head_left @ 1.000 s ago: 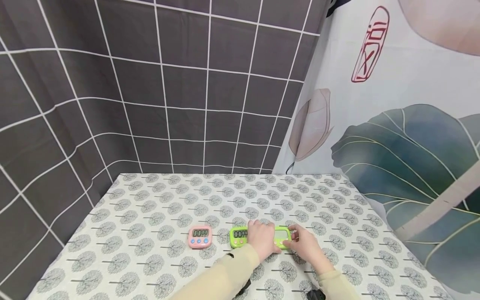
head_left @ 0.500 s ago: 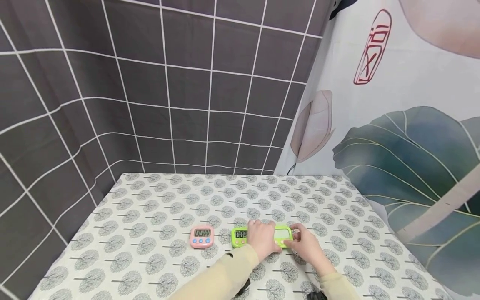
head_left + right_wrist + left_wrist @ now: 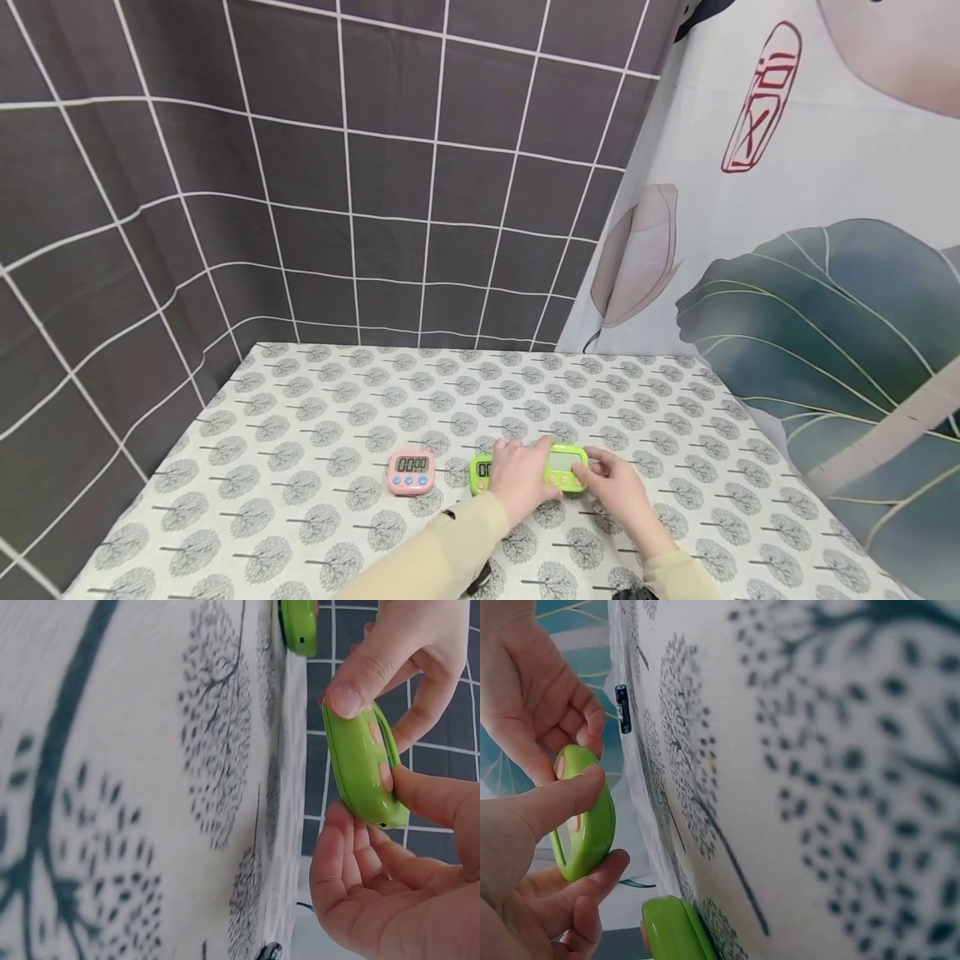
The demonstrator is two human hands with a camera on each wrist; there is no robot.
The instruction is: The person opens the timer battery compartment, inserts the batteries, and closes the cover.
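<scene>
A lime-green digital timer (image 3: 566,468) with a blank screen and pinkish buttons is held between both hands. My left hand (image 3: 519,473) grips its left end, thumb (image 3: 570,799) along the lower edge and fingers behind. At the other end my right hand (image 3: 618,490) pinches it, thumb on the front by a button and fingers under the back. In the right wrist view the held timer (image 3: 364,769) is tilted and clear of the cloth. A second green timer (image 3: 480,473), its digits partly hidden by my left hand, lies on the table just left.
A pink timer (image 3: 411,472) reading 00:00 with blue buttons lies further left on the tree-print tablecloth (image 3: 315,433). A small dark battery (image 3: 622,709) lies on the cloth near my right hand. A dark grid curtain (image 3: 390,183) stands behind the table.
The held green timer has risen slightly off the cloth between both hands. The head view has shifted a little, so everything sits slightly further right. The other timers stay put.
</scene>
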